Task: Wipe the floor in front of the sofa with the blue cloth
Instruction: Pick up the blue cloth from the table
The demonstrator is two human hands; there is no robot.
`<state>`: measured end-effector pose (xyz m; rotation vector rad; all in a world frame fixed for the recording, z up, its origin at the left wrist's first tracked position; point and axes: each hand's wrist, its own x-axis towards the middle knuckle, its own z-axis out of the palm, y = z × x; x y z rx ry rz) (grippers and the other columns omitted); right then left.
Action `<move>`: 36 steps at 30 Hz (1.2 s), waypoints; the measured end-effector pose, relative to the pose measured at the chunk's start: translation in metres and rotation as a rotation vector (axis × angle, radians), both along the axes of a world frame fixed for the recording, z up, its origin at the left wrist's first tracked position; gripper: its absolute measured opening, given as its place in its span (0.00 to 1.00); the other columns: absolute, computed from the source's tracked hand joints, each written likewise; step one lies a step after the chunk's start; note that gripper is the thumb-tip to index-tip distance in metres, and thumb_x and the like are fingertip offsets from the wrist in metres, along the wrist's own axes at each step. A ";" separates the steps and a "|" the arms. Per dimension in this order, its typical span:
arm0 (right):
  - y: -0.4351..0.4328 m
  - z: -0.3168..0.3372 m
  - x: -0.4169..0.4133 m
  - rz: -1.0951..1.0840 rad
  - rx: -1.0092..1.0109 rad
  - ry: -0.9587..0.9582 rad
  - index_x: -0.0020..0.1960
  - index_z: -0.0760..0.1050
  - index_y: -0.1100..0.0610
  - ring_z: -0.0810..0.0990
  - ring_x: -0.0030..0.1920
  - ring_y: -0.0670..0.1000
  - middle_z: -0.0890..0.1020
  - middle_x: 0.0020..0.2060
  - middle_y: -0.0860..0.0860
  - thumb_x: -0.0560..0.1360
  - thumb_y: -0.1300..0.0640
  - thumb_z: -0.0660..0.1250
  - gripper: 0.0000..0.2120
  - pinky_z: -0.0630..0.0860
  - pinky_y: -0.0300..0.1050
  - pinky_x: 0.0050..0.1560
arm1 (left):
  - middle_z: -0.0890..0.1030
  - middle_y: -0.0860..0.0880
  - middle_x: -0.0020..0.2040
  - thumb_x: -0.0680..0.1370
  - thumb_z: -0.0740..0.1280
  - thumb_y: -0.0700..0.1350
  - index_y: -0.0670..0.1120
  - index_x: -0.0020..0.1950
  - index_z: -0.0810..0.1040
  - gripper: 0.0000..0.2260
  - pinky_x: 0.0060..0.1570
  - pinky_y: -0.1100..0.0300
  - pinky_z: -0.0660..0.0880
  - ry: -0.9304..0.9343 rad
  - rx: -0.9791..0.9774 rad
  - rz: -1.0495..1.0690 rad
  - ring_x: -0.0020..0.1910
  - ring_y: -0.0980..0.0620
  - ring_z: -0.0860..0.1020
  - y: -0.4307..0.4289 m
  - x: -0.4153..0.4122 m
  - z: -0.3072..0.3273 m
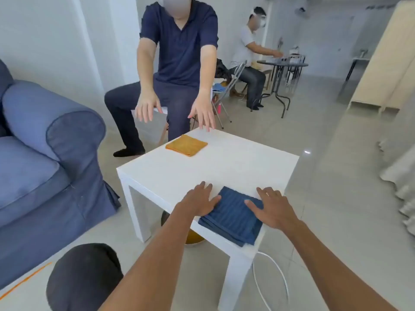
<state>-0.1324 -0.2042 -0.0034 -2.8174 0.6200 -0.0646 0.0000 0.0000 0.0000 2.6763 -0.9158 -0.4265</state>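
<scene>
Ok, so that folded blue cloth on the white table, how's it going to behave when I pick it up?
The blue cloth looks soft and layered, so it will probably flop and unfold if lifted by one edge. It seems light for its size. It lies at the near corner of the white table, whose glossy top may let it slide; the left hand and right hand lie flat at its sides.

Both bare forearms reach forward from bottom of view, converging toward near corner of counter. Left hand (pixel 198 202) palm down, fingers (pixel 203 187) spread and extended flat, thumb angled inward to right. Right hand (pixel 272 208) palm down, fingers spread, thumb pointing inward to left. Neither hand curled or gripping; both lie open, wrists straight, hands level with each other, near but apart.
</scene>
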 end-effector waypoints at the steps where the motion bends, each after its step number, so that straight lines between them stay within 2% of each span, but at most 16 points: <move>1: -0.002 -0.004 -0.004 0.012 -0.019 -0.046 0.76 0.66 0.52 0.69 0.70 0.56 0.70 0.72 0.53 0.78 0.31 0.56 0.34 0.65 0.51 0.69 | 0.49 0.44 0.82 0.83 0.50 0.61 0.47 0.81 0.51 0.30 0.78 0.48 0.52 -0.006 -0.019 -0.025 0.80 0.43 0.52 -0.009 -0.001 -0.002; 4: -0.007 -0.015 -0.009 0.059 -0.066 -0.167 0.65 0.77 0.51 0.74 0.59 0.54 0.77 0.59 0.51 0.77 0.33 0.62 0.26 0.69 0.50 0.60 | 0.57 0.41 0.80 0.83 0.57 0.56 0.45 0.79 0.59 0.28 0.77 0.50 0.56 0.017 -0.139 -0.021 0.78 0.43 0.58 -0.030 -0.001 -0.011; 6: -0.008 -0.019 -0.006 0.067 -0.036 -0.203 0.58 0.79 0.51 0.75 0.53 0.52 0.78 0.51 0.50 0.76 0.36 0.65 0.22 0.70 0.49 0.57 | 0.68 0.42 0.74 0.81 0.63 0.53 0.42 0.74 0.67 0.25 0.72 0.51 0.65 0.054 -0.270 0.034 0.72 0.44 0.67 -0.040 0.000 -0.015; 8: -0.008 -0.019 -0.001 0.074 0.017 -0.218 0.53 0.78 0.52 0.75 0.50 0.51 0.78 0.47 0.49 0.76 0.37 0.66 0.18 0.72 0.49 0.54 | 0.74 0.43 0.66 0.78 0.69 0.50 0.43 0.65 0.75 0.19 0.63 0.52 0.72 0.064 -0.391 0.108 0.63 0.45 0.74 -0.045 0.005 -0.015; 10: -0.010 -0.018 0.005 0.097 0.125 -0.210 0.50 0.76 0.51 0.76 0.47 0.51 0.79 0.45 0.49 0.75 0.41 0.68 0.14 0.74 0.48 0.50 | 0.78 0.43 0.60 0.77 0.71 0.46 0.43 0.58 0.78 0.13 0.56 0.56 0.73 0.100 -0.467 0.137 0.58 0.47 0.77 -0.045 0.011 -0.013; 14: -0.013 0.001 0.019 0.167 0.245 -0.117 0.46 0.73 0.52 0.79 0.40 0.55 0.81 0.40 0.55 0.77 0.53 0.72 0.08 0.76 0.49 0.42 | 0.78 0.45 0.53 0.78 0.70 0.45 0.43 0.56 0.77 0.09 0.50 0.59 0.71 0.191 -0.524 0.134 0.50 0.49 0.76 -0.035 0.016 -0.006; 17: -0.009 0.013 0.032 0.170 0.265 -0.095 0.47 0.74 0.53 0.79 0.43 0.55 0.81 0.43 0.57 0.76 0.54 0.74 0.09 0.77 0.50 0.46 | 0.79 0.45 0.53 0.77 0.71 0.44 0.47 0.50 0.75 0.06 0.48 0.58 0.74 0.178 -0.558 0.135 0.50 0.48 0.77 -0.019 0.022 0.002; 19: -0.001 0.022 0.042 0.170 0.276 -0.103 0.48 0.75 0.53 0.80 0.46 0.56 0.81 0.46 0.56 0.76 0.53 0.74 0.08 0.78 0.50 0.47 | 0.82 0.41 0.51 0.77 0.71 0.43 0.47 0.49 0.75 0.06 0.45 0.58 0.76 0.172 -0.575 0.132 0.46 0.48 0.78 -0.005 0.027 0.014; 21: 0.010 0.034 0.056 0.187 0.277 -0.121 0.50 0.76 0.53 0.80 0.48 0.56 0.81 0.47 0.56 0.76 0.54 0.74 0.08 0.76 0.49 0.47 | 0.83 0.41 0.50 0.77 0.71 0.42 0.47 0.52 0.77 0.06 0.47 0.54 0.78 0.142 -0.577 0.131 0.45 0.48 0.79 0.014 0.033 0.028; 25: 0.050 0.071 0.100 0.272 0.226 -0.191 0.56 0.82 0.58 0.80 0.53 0.55 0.83 0.52 0.54 0.75 0.56 0.75 0.12 0.76 0.47 0.52 | 0.79 0.48 0.51 0.79 0.69 0.43 0.49 0.62 0.80 0.12 0.52 0.51 0.81 0.017 -0.555 0.212 0.51 0.47 0.80 0.063 0.049 0.060; 27: 0.082 0.092 0.124 0.330 0.187 -0.214 0.58 0.82 0.58 0.80 0.54 0.55 0.83 0.53 0.53 0.75 0.55 0.75 0.14 0.74 0.46 0.50 | 0.79 0.47 0.51 0.79 0.69 0.42 0.48 0.60 0.80 0.11 0.51 0.49 0.82 -0.029 -0.571 0.285 0.50 0.45 0.81 0.097 0.058 0.073; 29: 0.121 0.110 0.148 0.400 0.160 -0.236 0.58 0.82 0.58 0.80 0.53 0.55 0.81 0.50 0.51 0.76 0.55 0.74 0.13 0.73 0.46 0.48 | 0.80 0.45 0.48 0.78 0.68 0.41 0.48 0.54 0.78 0.06 0.46 0.50 0.82 -0.084 -0.614 0.363 0.46 0.45 0.81 0.139 0.066 0.084; 32: 0.189 0.127 0.184 0.496 0.115 -0.293 0.52 0.81 0.53 0.81 0.50 0.58 0.83 0.50 0.54 0.76 0.54 0.72 0.06 0.77 0.51 0.48 | 0.79 0.46 0.39 0.78 0.67 0.39 0.47 0.49 0.76 0.03 0.38 0.61 0.74 -0.211 -0.632 0.473 0.40 0.48 0.77 0.206 0.074 0.101; 36: 0.288 0.131 0.220 0.609 0.130 -0.345 0.54 0.81 0.54 0.79 0.52 0.58 0.82 0.50 0.53 0.77 0.56 0.71 0.07 0.74 0.49 0.47 | 0.76 0.50 0.33 0.79 0.66 0.40 0.47 0.52 0.78 0.04 0.44 0.57 0.73 -0.304 -0.642 0.647 0.38 0.49 0.74 0.299 0.077 0.111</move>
